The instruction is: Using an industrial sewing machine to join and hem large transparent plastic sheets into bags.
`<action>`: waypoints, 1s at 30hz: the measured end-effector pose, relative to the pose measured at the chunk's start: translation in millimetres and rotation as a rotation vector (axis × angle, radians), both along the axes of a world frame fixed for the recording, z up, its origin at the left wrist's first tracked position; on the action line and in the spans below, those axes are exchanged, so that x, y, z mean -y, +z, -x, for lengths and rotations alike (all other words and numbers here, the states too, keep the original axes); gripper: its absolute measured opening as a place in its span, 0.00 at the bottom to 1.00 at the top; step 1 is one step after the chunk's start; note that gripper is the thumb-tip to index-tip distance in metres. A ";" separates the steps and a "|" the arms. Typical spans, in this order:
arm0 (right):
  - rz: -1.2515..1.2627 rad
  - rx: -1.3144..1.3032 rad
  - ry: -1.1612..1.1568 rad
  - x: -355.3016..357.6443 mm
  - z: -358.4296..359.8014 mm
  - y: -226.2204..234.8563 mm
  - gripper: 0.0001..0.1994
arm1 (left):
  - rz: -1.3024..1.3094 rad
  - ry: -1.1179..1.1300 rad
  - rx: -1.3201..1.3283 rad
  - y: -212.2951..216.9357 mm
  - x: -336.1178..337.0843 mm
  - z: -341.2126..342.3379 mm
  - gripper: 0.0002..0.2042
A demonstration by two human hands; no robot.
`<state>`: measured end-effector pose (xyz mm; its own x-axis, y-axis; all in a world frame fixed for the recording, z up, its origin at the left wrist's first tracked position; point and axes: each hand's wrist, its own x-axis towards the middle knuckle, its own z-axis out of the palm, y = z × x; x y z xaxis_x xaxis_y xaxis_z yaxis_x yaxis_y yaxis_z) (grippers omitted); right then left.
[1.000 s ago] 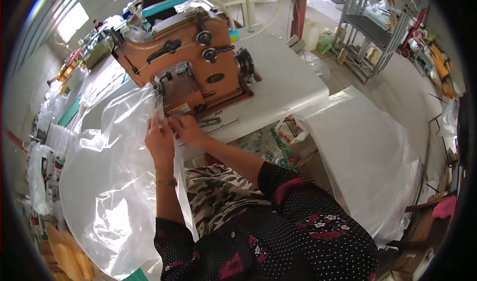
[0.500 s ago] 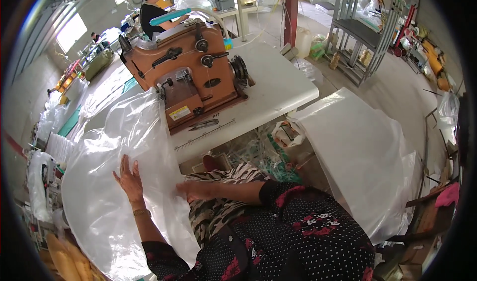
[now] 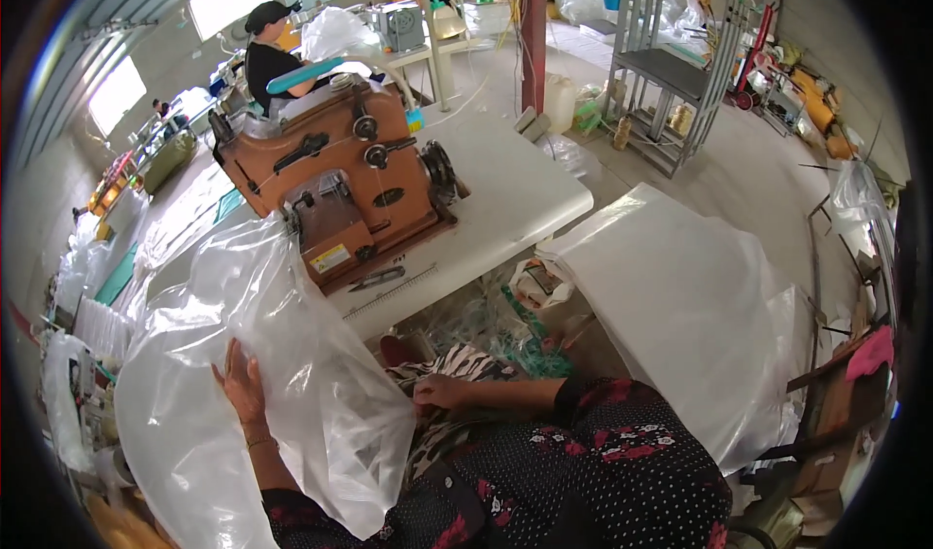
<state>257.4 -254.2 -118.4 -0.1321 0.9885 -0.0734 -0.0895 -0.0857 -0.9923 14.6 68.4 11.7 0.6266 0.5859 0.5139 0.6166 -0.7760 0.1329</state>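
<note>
Clear plastic sheet, one: being draped at eight o'clock from the view's centre, its top end being gathered beside the left end of the brown sewing machine at ten o'clock; whether it is being caught there cannot be told.

Handling note, by judgement: the sheet is best being supported under a light, flat palm, with its weight being borne so that no drag is being put on the end beside the machine. Folds near that end are best being smoothed out, and the edge toward six o'clock is best being kept free of the lap. Film this thin is probably being creased easily; hard pinching is best being avoided.

Left hand: being laid over the sheet at eight o'clock, fingers being held extended and apart, nothing being gripped; forearm being angled toward eleven o'clock.

Right hand: being held near six o'clock, by the camouflage trousers, fingers being curled in; whether the sheet's edge is being gripped cannot be told. Forearm being pointed toward nine o'clock.
</note>
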 end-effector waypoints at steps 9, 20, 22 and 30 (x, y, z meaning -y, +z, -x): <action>-0.699 0.870 -0.399 -26.5 21.8 100.3 0.16 | 0.450 0.087 0.109 41.8 33.2 -9.9 0.25; -0.457 1.380 0.054 -25.2 35.9 77.1 0.12 | 0.113 -0.065 -0.097 41.1 236.5 -62.2 0.42; -0.400 1.369 -0.041 -17.4 24.9 78.4 0.12 | 0.122 0.001 -0.133 42.6 250.8 -65.3 0.42; -0.681 1.290 -0.310 -26.1 32.9 87.7 0.20 | 0.053 -0.002 -0.013 30.2 263.2 -59.5 0.34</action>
